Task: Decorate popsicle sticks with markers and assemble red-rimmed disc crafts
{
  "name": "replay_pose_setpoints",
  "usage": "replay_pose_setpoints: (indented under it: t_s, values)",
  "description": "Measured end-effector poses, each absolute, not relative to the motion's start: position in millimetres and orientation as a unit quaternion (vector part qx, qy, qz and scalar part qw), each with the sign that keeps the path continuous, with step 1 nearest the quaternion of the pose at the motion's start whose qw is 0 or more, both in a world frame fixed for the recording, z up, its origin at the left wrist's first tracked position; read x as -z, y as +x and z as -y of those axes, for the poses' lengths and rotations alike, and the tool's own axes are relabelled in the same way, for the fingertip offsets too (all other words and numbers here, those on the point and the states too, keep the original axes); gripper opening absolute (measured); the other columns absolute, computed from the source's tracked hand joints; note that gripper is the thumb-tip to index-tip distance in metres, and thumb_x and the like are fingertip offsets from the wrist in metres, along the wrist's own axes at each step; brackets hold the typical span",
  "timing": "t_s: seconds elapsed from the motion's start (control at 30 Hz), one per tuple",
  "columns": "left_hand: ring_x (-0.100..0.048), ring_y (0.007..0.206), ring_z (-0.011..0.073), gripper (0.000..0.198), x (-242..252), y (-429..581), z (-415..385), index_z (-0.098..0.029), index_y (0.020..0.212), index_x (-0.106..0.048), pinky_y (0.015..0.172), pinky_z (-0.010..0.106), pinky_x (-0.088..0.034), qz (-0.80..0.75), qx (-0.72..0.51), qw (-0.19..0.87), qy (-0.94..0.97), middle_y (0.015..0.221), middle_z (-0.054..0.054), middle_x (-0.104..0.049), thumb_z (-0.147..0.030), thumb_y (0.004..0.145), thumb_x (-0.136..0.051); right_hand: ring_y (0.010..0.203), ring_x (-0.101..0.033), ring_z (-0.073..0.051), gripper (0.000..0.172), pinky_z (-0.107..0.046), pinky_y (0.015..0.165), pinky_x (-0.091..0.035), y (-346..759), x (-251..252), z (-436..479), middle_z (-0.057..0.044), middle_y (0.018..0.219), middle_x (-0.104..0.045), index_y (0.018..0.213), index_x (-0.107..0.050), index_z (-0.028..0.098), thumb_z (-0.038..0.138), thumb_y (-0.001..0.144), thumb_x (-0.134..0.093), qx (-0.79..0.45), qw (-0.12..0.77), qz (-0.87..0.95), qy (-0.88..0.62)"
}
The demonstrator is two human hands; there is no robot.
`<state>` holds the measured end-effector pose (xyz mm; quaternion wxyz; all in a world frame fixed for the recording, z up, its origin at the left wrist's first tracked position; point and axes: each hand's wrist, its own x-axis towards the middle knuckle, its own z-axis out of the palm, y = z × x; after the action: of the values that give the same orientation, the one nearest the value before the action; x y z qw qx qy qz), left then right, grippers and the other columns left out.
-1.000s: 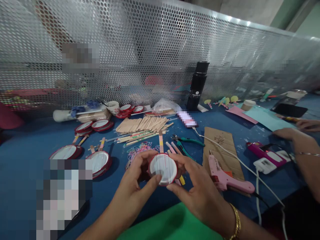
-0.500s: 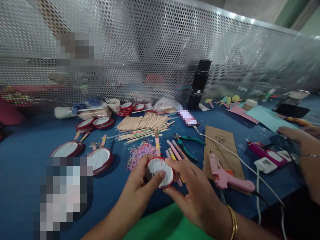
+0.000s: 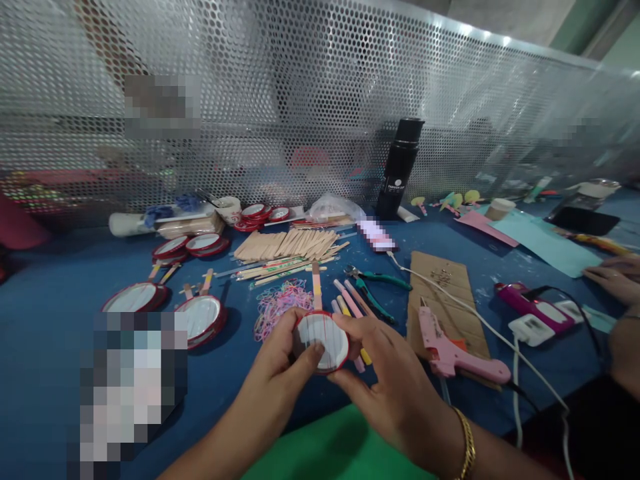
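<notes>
Both of my hands hold a small toy banjo, with a red-rimmed round white body and a craft-stick neck pointing away from me. Thin lines like rubber bands run over its face. My left hand grips the left rim, its thumb lying on the white face. On the right rim, my right hand has its fingers curled round the upper edge and the thumb near the lower edge. Just beyond my left hand is a heap of coloured rubber bands. Markers lie beyond my right hand.
Similar banjos stand at left. Craft sticks, green-handled pliers and a black bottle lie or stand farther back. A pink glue gun rests on cardboard, near a white cable. Another person's hand is at far right.
My hands and the banjo have barely shifted; the left thumb has slid slightly left on its face. At far right, the other person's hand has moved right, away from the blue paper.
</notes>
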<state>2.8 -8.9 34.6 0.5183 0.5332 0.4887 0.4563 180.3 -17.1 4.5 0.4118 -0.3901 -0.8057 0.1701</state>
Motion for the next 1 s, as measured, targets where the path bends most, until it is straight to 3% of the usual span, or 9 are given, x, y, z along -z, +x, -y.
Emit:
replay_pose_setpoints:
  t_s: [0.13, 0.27, 0.37, 0.6, 1.0]
  values:
    - [-0.063, 0.088, 0.0208, 0.026, -32, -1, 9, -0.024, 0.106, -0.064, 0.078, 0.032, -0.051, -0.48, -0.448, 0.523, 0.544, 0.093, 0.002, -0.068, -0.038, 0.085, -0.071, 0.115, -0.065, -0.023, 0.057, -0.044, 0.1, -0.056, 181, -9, 17, -0.008, 0.125, -0.068, 0.14, -0.045, 0.026, 0.017, 0.089, -0.067, -0.189, 0.408, 0.796, -0.405]
    - [-0.062, 0.109, 0.0246, 0.049, -29, -9, 8, -0.031, 0.132, -0.054, 0.092, 0.035, -0.05, -0.463, -0.453, 0.509, 0.567, 0.123, 0.006, -0.065, -0.04, 0.087, -0.072, 0.126, -0.06, -0.024, 0.059, -0.045, 0.107, -0.052, 183, -14, 15, -0.007, 0.137, -0.063, 0.143, -0.042, 0.029, 0.017, 0.091, -0.065, -0.197, 0.406, 0.783, -0.428]
    - [-0.06, 0.114, 0.0265, 0.052, -33, -14, 9, -0.031, 0.137, -0.052, 0.095, 0.037, -0.048, -0.472, -0.443, 0.484, 0.589, 0.131, 0.007, -0.061, -0.042, 0.089, -0.069, 0.127, -0.059, -0.022, 0.058, -0.042, 0.108, -0.052, 183, -15, 15, -0.006, 0.138, -0.062, 0.142, -0.042, 0.03, 0.015, 0.09, -0.065, -0.215, 0.424, 0.77, -0.427]
    - [-0.061, 0.095, 0.0206, 0.036, -40, -15, 4, -0.024, 0.116, -0.063, 0.081, 0.03, -0.049, -0.501, -0.513, 0.443, 0.538, 0.1, 0.004, -0.066, -0.049, 0.09, -0.065, 0.11, -0.066, -0.021, 0.062, -0.038, 0.093, -0.059, 185, -7, 20, -0.005, 0.131, -0.064, 0.138, -0.045, 0.031, 0.012, 0.084, -0.068, -0.308, 0.403, 0.762, -0.403]
    - [-0.057, 0.087, 0.0187, 0.024, -45, -24, 1, -0.023, 0.087, -0.071, 0.077, 0.027, -0.046, -0.502, -0.599, 0.432, 0.45, 0.091, 0.002, -0.066, -0.047, 0.088, -0.069, 0.112, -0.068, -0.019, 0.07, -0.035, 0.098, -0.059, 186, -6, 26, -0.002, 0.13, -0.067, 0.139, -0.041, 0.036, 0.009, 0.081, -0.069, -0.292, 0.367, 0.815, -0.341]
